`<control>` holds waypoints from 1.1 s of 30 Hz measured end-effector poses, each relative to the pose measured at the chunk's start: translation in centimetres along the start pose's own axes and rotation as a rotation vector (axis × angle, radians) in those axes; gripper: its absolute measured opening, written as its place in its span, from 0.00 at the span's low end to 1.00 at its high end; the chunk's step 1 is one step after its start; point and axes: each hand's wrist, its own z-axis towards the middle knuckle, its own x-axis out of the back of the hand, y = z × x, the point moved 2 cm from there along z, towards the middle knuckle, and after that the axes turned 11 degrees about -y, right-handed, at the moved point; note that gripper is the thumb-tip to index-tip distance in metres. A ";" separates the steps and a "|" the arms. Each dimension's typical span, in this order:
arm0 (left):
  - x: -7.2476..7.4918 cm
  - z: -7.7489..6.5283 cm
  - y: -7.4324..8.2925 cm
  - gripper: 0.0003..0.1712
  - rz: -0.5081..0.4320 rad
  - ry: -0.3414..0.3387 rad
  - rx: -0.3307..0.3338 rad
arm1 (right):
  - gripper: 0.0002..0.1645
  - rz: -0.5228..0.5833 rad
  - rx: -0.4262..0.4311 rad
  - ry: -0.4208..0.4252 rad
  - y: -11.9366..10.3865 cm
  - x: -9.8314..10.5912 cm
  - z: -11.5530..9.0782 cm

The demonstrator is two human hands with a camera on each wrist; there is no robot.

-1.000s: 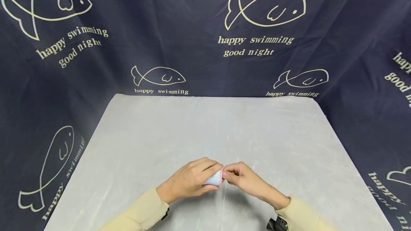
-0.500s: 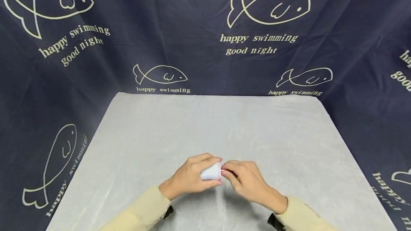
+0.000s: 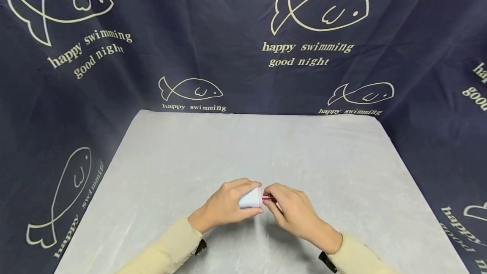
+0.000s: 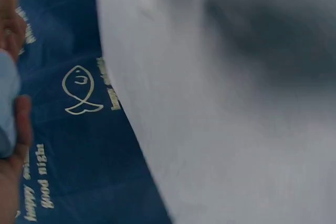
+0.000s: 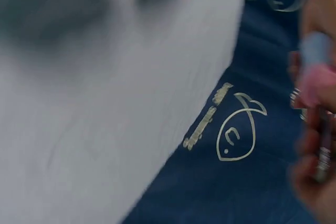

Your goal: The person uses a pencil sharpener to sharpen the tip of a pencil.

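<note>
My left hand (image 3: 222, 204) grips a small light-blue pencil sharpener (image 3: 249, 199) with a pink end, its body tapering toward the palm. From the middle of that pink end runs a thin dark-red pencil (image 3: 268, 198), pinched between the thumb and fingers of my right hand (image 3: 296, 212). The pencil's tip is hidden inside the sharpener. At the left edge of the left wrist view shows the sharpener's blue side (image 4: 7, 103). In the right wrist view the pink end (image 5: 316, 83) and the dark pencil (image 5: 324, 145) appear at the right edge, blurred.
Both hands are over the near middle of a table with a pale grey cover (image 3: 251, 151). A dark-blue curtain (image 3: 243, 45) printed with fish and lettering hangs behind and along both sides.
The right hand has turned and its knuckles have rolled over the pencil, so more of the dark-red shaft shows. Both hands and the sharpener have shifted slightly away from me.
</note>
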 end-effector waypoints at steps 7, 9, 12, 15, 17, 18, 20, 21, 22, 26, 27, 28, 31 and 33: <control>0.1 0.3 -0.3 0.20 -0.556 -0.128 0.364 | 0.18 -0.434 0.333 0.390 -0.2 -0.3 0.4; -0.1 0.3 -0.1 0.19 -0.506 -0.125 0.291 | 0.16 -0.307 0.312 0.291 -0.1 -0.2 0.4; -0.5 0.3 0.3 0.22 -0.164 -0.097 0.035 | 0.13 0.197 0.116 -0.090 0.3 -0.1 0.4; -0.9 0.1 0.7 0.26 0.228 0.001 -0.228 | 0.11 0.731 -0.187 -0.362 0.7 0.1 0.2; -1.0 0.1 0.7 0.27 0.352 0.042 -0.314 | 0.11 0.871 -0.286 -0.439 0.8 0.2 0.2; -0.9 0.1 0.7 0.27 0.361 0.052 -0.318 | 0.11 0.858 -0.289 -0.442 0.8 0.2 0.3; -0.7 0.1 0.6 0.27 0.279 0.039 -0.265 | 0.10 0.728 -0.236 -0.384 0.6 0.3 0.3; -0.6 0.1 0.5 0.27 0.217 0.026 -0.216 | 0.09 0.626 -0.198 -0.329 0.5 0.4 0.2; -0.4 0.1 0.3 0.27 0.123 0.008 -0.151 | 0.07 0.507 -0.152 -0.259 0.4 0.3 0.2; 0.1 0.2 -0.3 0.24 -0.293 -0.072 0.193 | 0.10 -0.048 0.096 0.071 0.1 0.1 0.1; 0.3 0.2 -0.4 0.23 -0.393 -0.095 0.263 | 0.12 -0.163 0.157 0.152 0.1 -0.1 0.1; 0.4 0.2 -0.4 0.22 -0.494 -0.118 0.321 | 0.15 -0.267 0.216 0.234 0.1 -0.2 0.1; 0.5 0.5 -0.4 0.17 -0.675 -0.185 0.387 | 0.17 -0.382 0.350 0.398 0.0 -0.4 0.1; 0.6 0.7 -0.3 0.16 -0.686 -0.211 0.371 | 0.17 -0.276 0.346 0.377 0.0 -0.5 0.1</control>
